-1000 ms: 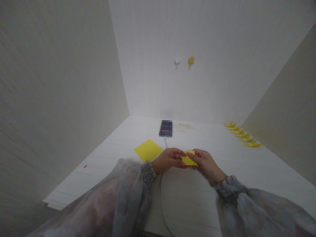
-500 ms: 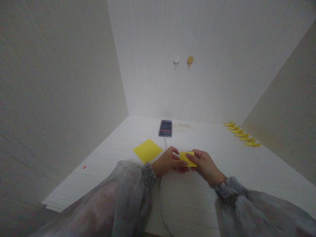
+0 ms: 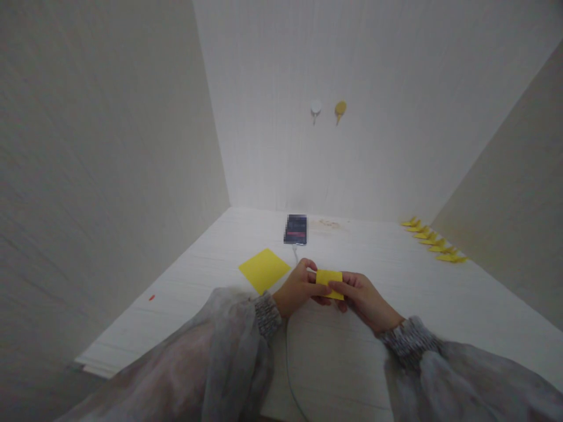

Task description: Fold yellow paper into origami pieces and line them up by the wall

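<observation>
Both my hands hold a small folded yellow paper (image 3: pixel 329 282) just above the white table (image 3: pixel 396 275), near its middle. My left hand (image 3: pixel 299 287) pinches the paper's left end with curled fingers. My right hand (image 3: pixel 363 299) grips its right end, thumb lying across the front. A flat square of yellow paper (image 3: pixel 264 268) lies on the table just left of my left hand.
A dark phone (image 3: pixel 296 229) lies further back with a white cable (image 3: pixel 288 357) running toward me between my arms. Several folded yellow pieces (image 3: pixel 433 240) sit in a row along the right wall. Two hooks (image 3: pixel 328 109) hang on the back wall. A small red speck (image 3: pixel 152 298) lies at the left.
The folded paper has shifted slightly left and been turned more level between my hands; my right thumb now lies over its front. The rest is unmoved.
</observation>
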The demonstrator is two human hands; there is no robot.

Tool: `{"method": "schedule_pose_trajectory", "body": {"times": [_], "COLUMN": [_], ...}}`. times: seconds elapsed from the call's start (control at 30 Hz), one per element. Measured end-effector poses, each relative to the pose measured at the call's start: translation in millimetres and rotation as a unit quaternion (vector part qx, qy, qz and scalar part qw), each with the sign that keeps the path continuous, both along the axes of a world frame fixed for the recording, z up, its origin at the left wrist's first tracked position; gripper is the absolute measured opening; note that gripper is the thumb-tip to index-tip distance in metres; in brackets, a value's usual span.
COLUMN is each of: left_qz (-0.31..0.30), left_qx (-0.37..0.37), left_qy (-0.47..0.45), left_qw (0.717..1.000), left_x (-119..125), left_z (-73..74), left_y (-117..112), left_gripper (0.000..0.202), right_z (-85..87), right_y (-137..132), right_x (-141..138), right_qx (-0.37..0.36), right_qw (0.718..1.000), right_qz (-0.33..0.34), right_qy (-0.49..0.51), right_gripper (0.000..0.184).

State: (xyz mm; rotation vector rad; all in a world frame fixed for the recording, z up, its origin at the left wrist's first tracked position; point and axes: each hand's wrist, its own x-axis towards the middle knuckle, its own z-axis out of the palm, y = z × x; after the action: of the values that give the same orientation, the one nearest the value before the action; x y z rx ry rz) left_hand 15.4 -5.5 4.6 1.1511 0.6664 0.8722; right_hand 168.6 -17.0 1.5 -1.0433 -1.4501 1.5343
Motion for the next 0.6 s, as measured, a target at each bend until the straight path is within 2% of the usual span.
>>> {"method": "schedule_pose_trajectory", "body": {"times": [0.23, 0.6], "left_qz": [0.005, -0.079], "left_qx": [0.018, 0.010], "left_qy": [-0.015, -0.084], "left_qw": [1.000, 0.993], "left_x": [-0.2, -5.3], "left_z": [1.5, 0.0], "left_y": [-0.8, 0.1], "left_gripper": [0.049, 0.049], "right_z": [6.3, 9.8], "right_y": [-3.7, -5.5], "right_x": [-2.1, 3.6], "right_qx": [-0.010, -0.067], "right_qw": [1.000, 0.992], "right_qz": [0.009, -0.019], "right_qy": [0.012, 0.103], "right_gripper": [0.027, 0.017]}}
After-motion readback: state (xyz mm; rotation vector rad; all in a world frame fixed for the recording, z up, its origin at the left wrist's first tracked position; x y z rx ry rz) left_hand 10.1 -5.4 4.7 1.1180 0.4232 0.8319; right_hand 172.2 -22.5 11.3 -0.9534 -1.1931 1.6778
